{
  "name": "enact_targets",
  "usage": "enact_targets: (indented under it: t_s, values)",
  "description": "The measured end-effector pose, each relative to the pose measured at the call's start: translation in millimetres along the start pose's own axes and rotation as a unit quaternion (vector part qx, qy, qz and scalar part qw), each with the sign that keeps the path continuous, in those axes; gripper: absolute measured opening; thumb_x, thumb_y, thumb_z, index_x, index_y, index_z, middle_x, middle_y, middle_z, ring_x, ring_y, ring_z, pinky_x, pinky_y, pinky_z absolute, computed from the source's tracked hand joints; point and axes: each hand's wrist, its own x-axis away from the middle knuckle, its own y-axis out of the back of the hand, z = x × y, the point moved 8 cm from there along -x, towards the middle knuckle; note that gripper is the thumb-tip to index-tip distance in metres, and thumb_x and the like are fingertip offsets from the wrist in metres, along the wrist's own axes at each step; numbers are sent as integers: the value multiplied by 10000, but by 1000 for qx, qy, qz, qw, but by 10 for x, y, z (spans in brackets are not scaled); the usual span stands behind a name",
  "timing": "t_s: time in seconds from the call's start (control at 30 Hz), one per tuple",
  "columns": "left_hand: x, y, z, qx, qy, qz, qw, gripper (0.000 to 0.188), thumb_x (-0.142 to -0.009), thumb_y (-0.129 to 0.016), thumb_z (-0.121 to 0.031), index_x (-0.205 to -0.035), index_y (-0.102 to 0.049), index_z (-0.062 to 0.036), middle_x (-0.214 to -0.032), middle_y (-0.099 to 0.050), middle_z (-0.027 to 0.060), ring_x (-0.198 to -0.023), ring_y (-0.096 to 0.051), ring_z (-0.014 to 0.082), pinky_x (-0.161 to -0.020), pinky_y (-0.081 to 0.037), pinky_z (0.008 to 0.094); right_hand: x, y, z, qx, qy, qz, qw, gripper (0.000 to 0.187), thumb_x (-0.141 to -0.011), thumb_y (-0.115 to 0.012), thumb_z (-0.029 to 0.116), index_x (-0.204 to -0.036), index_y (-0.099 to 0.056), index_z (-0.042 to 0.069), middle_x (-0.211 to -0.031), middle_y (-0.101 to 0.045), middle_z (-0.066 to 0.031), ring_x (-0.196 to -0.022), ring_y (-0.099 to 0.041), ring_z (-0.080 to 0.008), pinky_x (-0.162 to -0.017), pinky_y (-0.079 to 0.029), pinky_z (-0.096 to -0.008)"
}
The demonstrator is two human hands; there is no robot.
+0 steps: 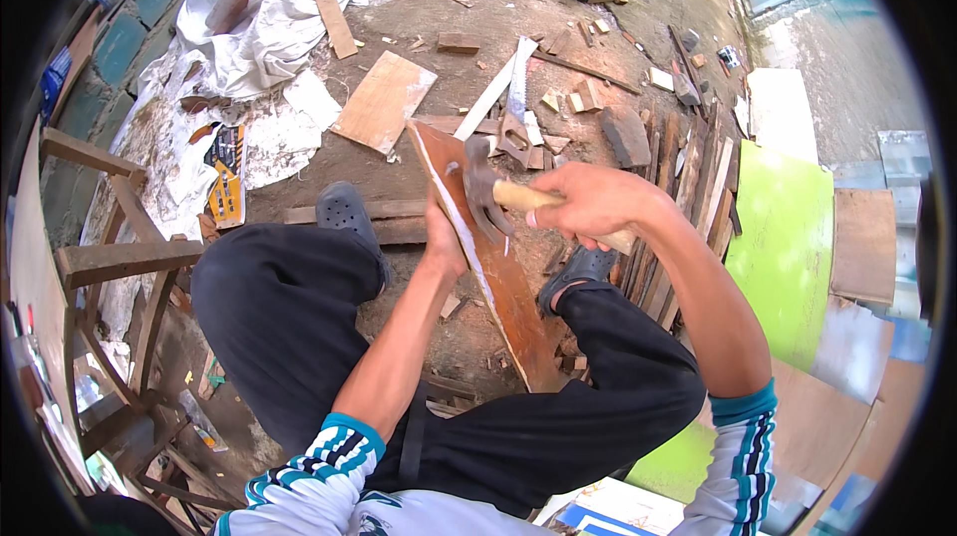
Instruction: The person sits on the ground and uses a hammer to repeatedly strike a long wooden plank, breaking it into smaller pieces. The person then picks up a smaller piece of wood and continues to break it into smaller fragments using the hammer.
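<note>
Pale shirt [444, 516] with striped sleeves [743, 456]: lower edge of the frame. Brown board [523, 322], pale-edged: centre, slanting between the knees. Left hand [445, 237]: grip pinching the board's left edge, fingers partly hidden. Right hand [593, 202]: grip wrapped around the handle of a claw hammer [485, 187], its head over the board's upper part.

Hazards, as judged: a glancing blow, from a board braced by one hand alone, could reach the left fingers. Claws angled toward the face could gouge it. A weak hold could let the board swivel against the thighs or drop toward the right clog [581, 272].

Count: shirt, one; sleeves, two; hands, two; hammer, one; brown board, one; clogs, two; handsaw [516, 107], upper centre, one; plywood panel [386, 102], upper left of centre, one; white sack [259, 27], upper left, one; lime-green sheet [783, 247], right, at least one; scattered offcuts, too many to tally.
</note>
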Motion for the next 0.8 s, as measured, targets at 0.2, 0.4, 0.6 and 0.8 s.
enact_targets:
  t_s: [0.2,0.4,0.6,0.8]
  values:
    - [3,11,-123,-9,-15,40,999,1068,-850,-119,-905,-1329,-536,-46,-1165,-646,158,-1076,-639,274,-951,-535,428,317,-533,-663,-241,-60,-93,964,281,-1008,-566,286,-1052,-566,8,-699,-539,-24,-503,-543,-121,-421,-467,-312]
    - [49,122,-329,-145,-96,-12,985,1005,-910,-260,-838,-1432,-421,6,-1331,-557,165,-1178,-593,264,-979,-515,447,855,-946,-1045,-394,-115,-216,886,679,-963,-621,138,-1560,-300,121,-771,-545,-46,-515,-532,-126,-442,-445,-300]
    - [66,274,-451,-181,-137,-109,968,717,-981,-531,-605,-1337,-506,18,-1225,-616,140,-1069,-634,230,-908,-543,394,819,-1346,-1428,-478,-102,-257,834,762,-948,-629,96,-1596,-234,167,-775,-561,-48,-501,-520,-130,-421,-441,-306]
    - [201,401,-619,-231,-230,-175,929,528,-1017,-583,-447,-1219,-585,42,-1120,-641,96,-961,-620,165,-811,-536,339,746,-1561,-1604,-485,-96,-255,831,804,-924,-651,120,-1576,-191,24,-790,-577,-77,-510,-558,-156,-448,-475,-327]
